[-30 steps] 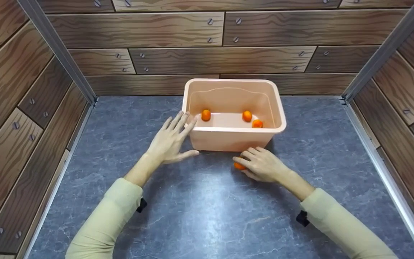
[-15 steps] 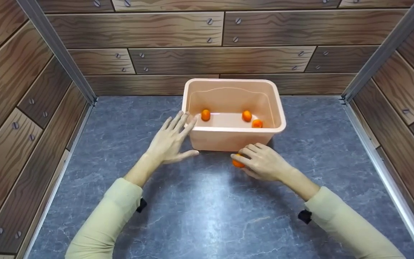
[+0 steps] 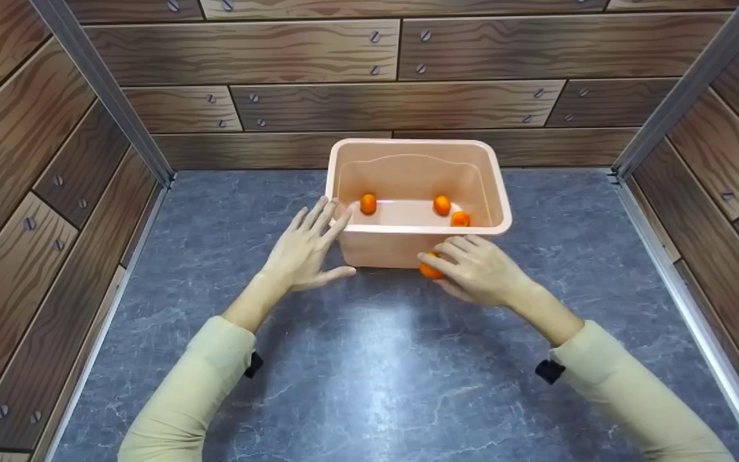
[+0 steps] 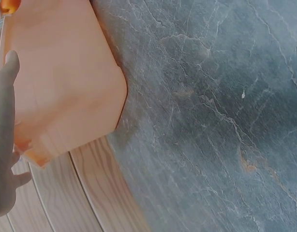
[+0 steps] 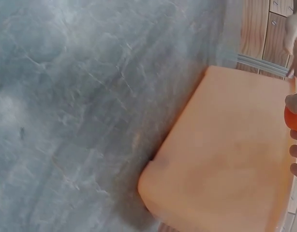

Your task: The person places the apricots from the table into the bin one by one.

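A pale peach plastic bin [image 3: 421,247] stands at the back of the work surface. Inside it lie three small glossy orange fruits, one [image 3: 368,204] at the left and two, the rear one [image 3: 441,205] and the front one [image 3: 460,219], at the right. My left hand [image 3: 302,250] has its fingers straight and spread at the bin's left front corner, fingertips at the rim. In front of the bin's near wall, my right hand [image 3: 475,269] grips another orange fruit [image 3: 430,265] between thumb and fingers. The right wrist view shows this fruit [image 5: 292,119] near the bin's rim.
The surface [image 3: 369,372] is dark grey with a marble pattern. Wood-print panels [image 3: 318,106] rise at the back and both sides, joined by metal corner rails [image 3: 684,90]. The bin stands close to the back panel.
My right hand has lifted the orange fruit from the surface and moved it up towards the bin's front rim. My left hand stays where it was.
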`<state>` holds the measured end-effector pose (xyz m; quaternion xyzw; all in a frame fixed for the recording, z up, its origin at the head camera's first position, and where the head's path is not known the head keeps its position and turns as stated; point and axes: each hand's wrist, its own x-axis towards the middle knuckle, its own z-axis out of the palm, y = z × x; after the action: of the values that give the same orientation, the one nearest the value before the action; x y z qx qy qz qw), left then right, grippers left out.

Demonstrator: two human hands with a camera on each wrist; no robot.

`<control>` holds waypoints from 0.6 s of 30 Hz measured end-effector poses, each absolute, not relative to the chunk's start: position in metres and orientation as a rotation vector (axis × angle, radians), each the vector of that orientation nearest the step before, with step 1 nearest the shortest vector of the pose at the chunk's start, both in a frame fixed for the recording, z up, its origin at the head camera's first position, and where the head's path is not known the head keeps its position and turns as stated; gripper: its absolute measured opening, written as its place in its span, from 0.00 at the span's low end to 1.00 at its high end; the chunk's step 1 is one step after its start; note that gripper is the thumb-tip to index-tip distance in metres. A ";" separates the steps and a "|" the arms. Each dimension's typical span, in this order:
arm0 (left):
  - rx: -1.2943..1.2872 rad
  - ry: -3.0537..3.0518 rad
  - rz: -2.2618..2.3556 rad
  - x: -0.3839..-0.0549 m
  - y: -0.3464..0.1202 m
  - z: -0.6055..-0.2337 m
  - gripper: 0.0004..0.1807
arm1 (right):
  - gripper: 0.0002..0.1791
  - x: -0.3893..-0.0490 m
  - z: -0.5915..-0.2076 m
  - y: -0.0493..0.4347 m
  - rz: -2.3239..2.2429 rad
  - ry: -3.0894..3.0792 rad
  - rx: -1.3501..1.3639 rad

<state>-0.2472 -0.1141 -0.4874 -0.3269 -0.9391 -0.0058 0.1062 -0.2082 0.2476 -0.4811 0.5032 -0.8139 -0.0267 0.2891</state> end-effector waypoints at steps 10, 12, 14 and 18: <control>-0.971 -2.774 -0.031 -0.249 -0.114 -0.487 0.61 | 0.29 -0.214 -0.464 0.252 -0.089 -2.154 1.338; -0.973 -2.768 -0.034 -0.248 -0.114 -0.487 0.61 | 0.30 -0.216 -0.461 0.253 -0.080 -2.140 1.336; -0.974 -2.763 -0.038 -0.248 -0.114 -0.487 0.61 | 0.29 -0.218 -0.458 0.253 -0.071 -2.129 1.330; -0.968 -2.759 -0.039 -0.248 -0.114 -0.487 0.61 | 0.27 -0.224 -0.452 0.255 -0.019 -2.136 1.306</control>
<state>-0.2479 -0.1140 -0.4874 -0.3290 -0.9380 -0.0131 0.1086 -0.2245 0.2553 -0.4516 0.4952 -0.8101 -0.0073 0.3139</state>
